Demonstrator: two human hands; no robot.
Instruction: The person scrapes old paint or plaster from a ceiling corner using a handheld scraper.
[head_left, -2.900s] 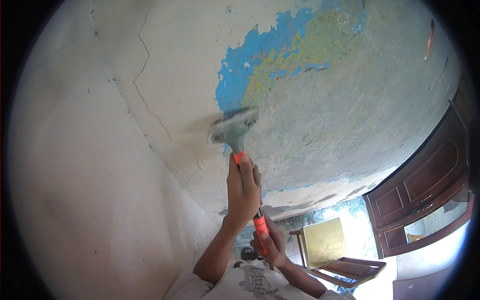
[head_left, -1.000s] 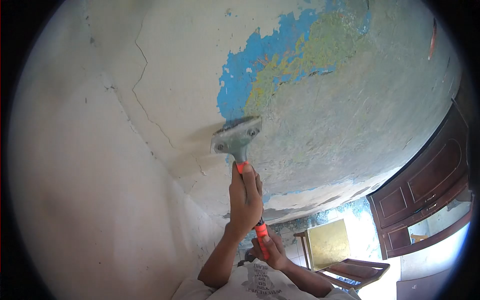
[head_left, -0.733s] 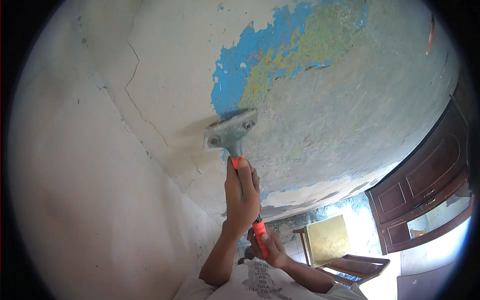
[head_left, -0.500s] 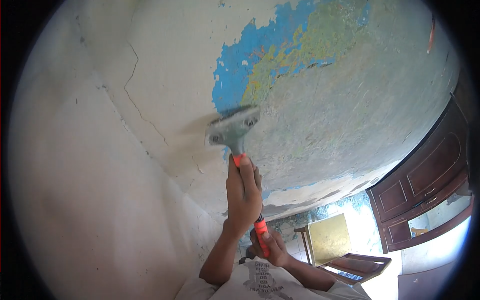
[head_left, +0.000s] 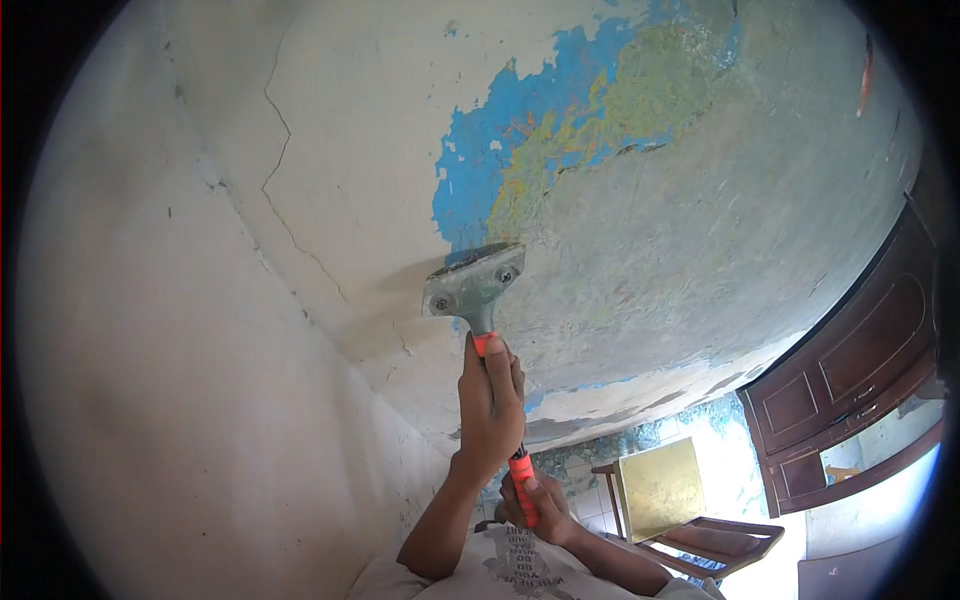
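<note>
A long-handled paint scraper [head_left: 478, 285] has a wide grey head with two screws, and its blade edge lies at the wall [head_left: 620, 260] by the lower end of a bare blue patch [head_left: 470, 185]. Just below that head, my left hand [head_left: 492, 405] is wrapped round the upper handle, thumb along the orange-red grip. Lower down, close to my shirt, my right hand [head_left: 540, 503] grips the orange-red end of the same handle. Around the blue are yellow-green old paint [head_left: 640, 90], cream paint on the left and rough grey plaster on the right.
A cracked corner line runs down between this wall and the pale side wall [head_left: 200, 400]. At the lower right stand a wooden chair [head_left: 660, 487] with a yellowish panel and a dark brown wooden cabinet [head_left: 880, 340]. Tiled floor [head_left: 590, 490] shows beneath.
The scraper's head and my left hand sit slightly lower and further right in view. The wall has also shifted a little, and the head is sharper now. Both hands keep their hold.
</note>
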